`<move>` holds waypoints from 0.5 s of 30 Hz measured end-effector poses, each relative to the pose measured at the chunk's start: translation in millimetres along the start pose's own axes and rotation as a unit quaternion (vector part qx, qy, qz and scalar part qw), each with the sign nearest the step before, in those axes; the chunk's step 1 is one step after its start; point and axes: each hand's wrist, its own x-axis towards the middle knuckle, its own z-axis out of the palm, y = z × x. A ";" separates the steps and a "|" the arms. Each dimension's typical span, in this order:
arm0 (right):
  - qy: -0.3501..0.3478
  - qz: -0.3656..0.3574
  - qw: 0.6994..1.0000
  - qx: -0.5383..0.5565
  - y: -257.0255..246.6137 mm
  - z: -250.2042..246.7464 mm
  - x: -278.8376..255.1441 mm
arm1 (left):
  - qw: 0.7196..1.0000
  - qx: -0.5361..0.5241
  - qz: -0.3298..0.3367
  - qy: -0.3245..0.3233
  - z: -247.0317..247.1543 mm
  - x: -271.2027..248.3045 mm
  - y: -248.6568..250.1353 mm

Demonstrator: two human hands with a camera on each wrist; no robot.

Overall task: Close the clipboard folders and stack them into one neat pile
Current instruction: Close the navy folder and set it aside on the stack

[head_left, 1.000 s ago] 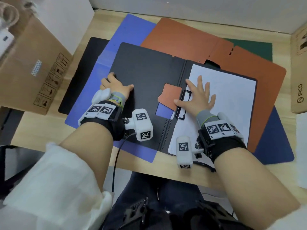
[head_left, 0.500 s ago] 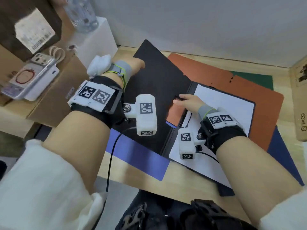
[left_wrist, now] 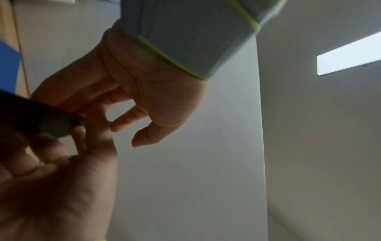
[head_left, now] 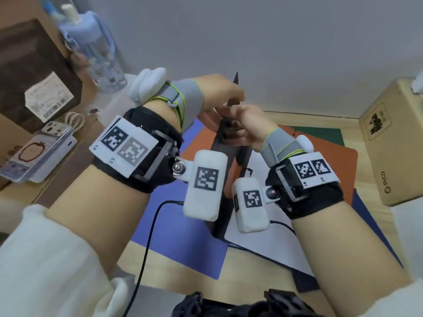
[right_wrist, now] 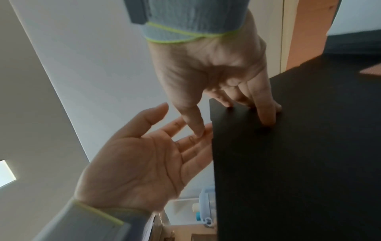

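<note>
The black clipboard folder's cover [head_left: 218, 145] stands almost upright, edge-on in the head view, over its base with white paper [head_left: 263, 245]. My left hand [head_left: 219, 94] is flat with straight fingers behind the cover's top edge; the right wrist view shows its bare palm [right_wrist: 140, 163]. My right hand [head_left: 247, 126] meets it there. Its fingertips [right_wrist: 266, 117] press on the cover's face [right_wrist: 299, 146], and the thumb lies past the edge against my left fingers. Under the black folder lie open blue [head_left: 183, 236], orange [head_left: 332, 161], green [head_left: 320, 131] and navy [head_left: 366, 216] folders.
A PICO cardboard box [head_left: 389, 145] stands at the right of the wooden table [head_left: 174, 273]. At the left are a brown box [head_left: 29, 88], a blue water bottle [head_left: 98, 56] and a phone [head_left: 39, 152] on cardboard. A black cable [head_left: 146, 248] hangs from my left wrist.
The black cover has swung from flat on the table up to nearly vertical under my left hand. My right hand left the paper and clip and rose to the cover's top edge.
</note>
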 end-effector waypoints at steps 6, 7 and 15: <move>-0.055 -0.036 0.997 0.037 14.4 -33.5 -13.3 | 0.976 -0.213 -0.043 -0.031 20.6 32.1 -47.8; -0.056 -0.037 0.997 0.040 19.0 -42.9 -15.2 | 0.970 -0.229 -0.080 -0.034 34.4 44.6 -65.3; 0.022 0.021 0.999 0.038 83.5 -86.1 -13.3 | 0.951 -0.224 -0.212 0.026 106.4 91.8 -156.0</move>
